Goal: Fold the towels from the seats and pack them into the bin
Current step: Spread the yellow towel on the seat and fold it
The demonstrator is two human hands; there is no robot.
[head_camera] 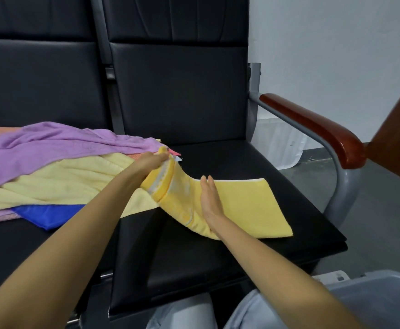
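Yellow towel lies flat on the right seat, its left end raised. Purple towel, pale towel and blue towel are heaped on the left seat. Grey bin stands off the right seat's front corner.

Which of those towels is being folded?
The bright yellow towel: the left hand grips its end, the right hand presses it. The others lie in a heap.

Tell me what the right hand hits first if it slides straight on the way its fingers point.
The right hand, flat on the yellow towel, would cross the towel's far edge onto bare seat cushion, then likely meet the backrest.
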